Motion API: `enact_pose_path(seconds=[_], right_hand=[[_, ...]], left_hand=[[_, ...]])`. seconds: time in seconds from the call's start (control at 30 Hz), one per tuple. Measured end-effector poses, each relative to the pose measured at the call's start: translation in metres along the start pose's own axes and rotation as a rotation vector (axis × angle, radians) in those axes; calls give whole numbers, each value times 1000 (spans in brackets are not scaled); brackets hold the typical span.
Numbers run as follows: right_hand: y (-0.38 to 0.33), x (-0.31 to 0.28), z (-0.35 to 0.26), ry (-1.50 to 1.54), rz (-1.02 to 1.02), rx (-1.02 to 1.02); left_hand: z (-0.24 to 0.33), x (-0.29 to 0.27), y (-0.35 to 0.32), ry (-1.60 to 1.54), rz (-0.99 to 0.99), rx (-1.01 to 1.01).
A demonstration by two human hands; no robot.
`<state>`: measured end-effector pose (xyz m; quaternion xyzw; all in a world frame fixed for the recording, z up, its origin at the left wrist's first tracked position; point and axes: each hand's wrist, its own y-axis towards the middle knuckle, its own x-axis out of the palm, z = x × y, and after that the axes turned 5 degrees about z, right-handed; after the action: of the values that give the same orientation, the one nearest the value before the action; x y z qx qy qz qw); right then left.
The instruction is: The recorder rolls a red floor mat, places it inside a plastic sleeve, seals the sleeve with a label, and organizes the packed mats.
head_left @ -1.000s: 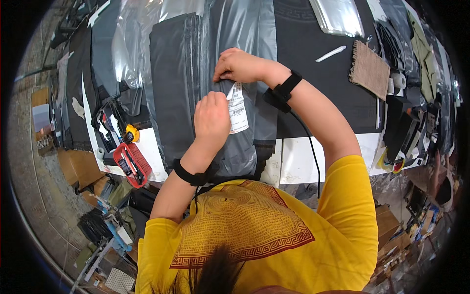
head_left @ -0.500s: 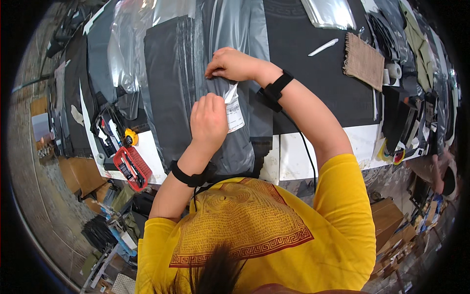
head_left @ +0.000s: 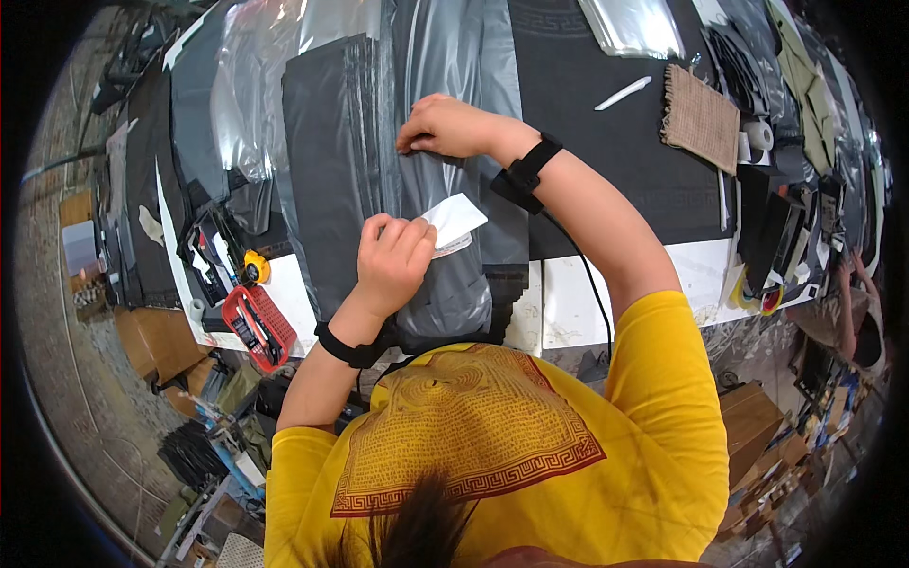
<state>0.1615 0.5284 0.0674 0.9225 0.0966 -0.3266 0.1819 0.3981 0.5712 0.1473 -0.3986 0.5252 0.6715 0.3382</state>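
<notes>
The hands are apart: the left hand (head_left: 390,260) pinches a white label (head_left: 456,216) by its left edge; the right hand (head_left: 450,126), at twelve o'clock from it, touches grey plastic (head_left: 459,289), its grip unclear. The label, over the plastic, looks mostly peeled; whether its lower edge sticks, I cannot tell. The red basket (head_left: 281,320) sits at eight.
</notes>
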Motion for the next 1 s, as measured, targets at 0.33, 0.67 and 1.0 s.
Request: enact_pose_path(seconds=[0.33, 0.67, 1.0], right_hand=[[3, 1, -2, -26, -16, 22], [7, 3, -3, -47, -29, 31], [10, 4, -8, -50, -63, 77]], left_hand=[[-3, -5, -16, -52, 53, 105], [3, -15, -29, -97, 70, 149], [15, -24, -41, -135, 74, 148]])
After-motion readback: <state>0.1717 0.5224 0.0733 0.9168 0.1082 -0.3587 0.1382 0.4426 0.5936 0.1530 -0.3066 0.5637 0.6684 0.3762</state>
